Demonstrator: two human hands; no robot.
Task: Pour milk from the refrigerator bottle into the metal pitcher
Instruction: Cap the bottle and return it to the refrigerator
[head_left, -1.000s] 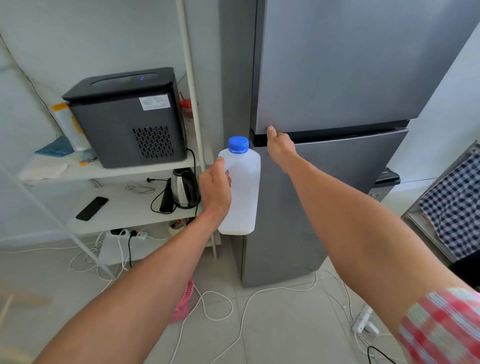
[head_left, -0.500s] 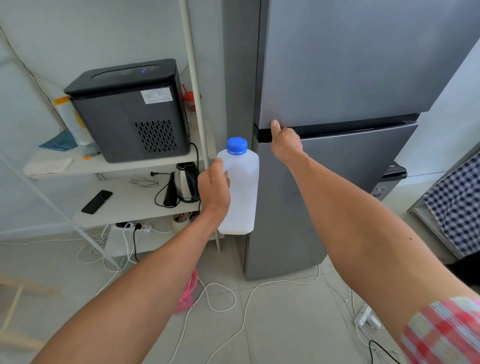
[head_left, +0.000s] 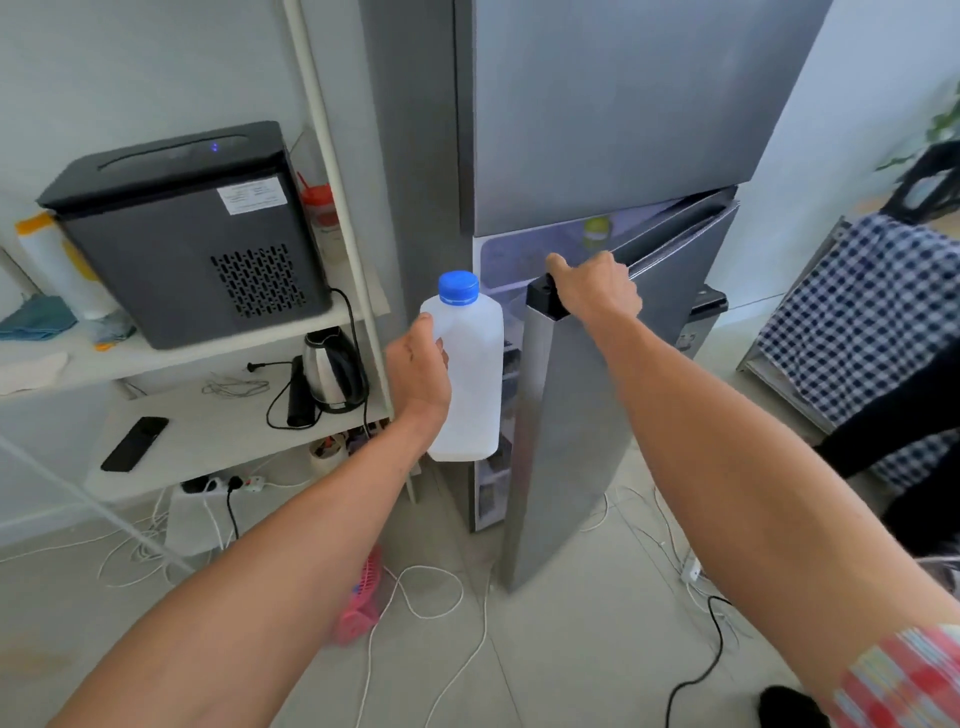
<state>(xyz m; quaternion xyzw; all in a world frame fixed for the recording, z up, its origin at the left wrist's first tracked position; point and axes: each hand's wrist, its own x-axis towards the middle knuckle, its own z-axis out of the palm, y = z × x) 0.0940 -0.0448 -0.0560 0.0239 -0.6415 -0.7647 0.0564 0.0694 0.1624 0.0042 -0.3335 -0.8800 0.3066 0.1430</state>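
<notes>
My left hand (head_left: 418, 372) grips a white plastic milk bottle (head_left: 475, 384) with a blue cap (head_left: 458, 287), held upright in front of the grey refrigerator (head_left: 613, 114). My right hand (head_left: 597, 285) is closed on the top edge of the lower refrigerator door (head_left: 582, 426). That door stands partly open toward me, and the lit inside with door shelves shows through the gap behind the bottle. The metal pitcher is not in view.
A white shelf unit (head_left: 218, 358) at the left holds a black ice machine (head_left: 182, 228), a kettle (head_left: 335, 369) and a phone (head_left: 135, 443). Cables and a power strip (head_left: 228, 486) lie on the tiled floor. A checked cloth (head_left: 852, 322) hangs at right.
The lower refrigerator door was closed; my right hand has pulled it partly open. The bottle stays upright in my left hand, about where it was.
</notes>
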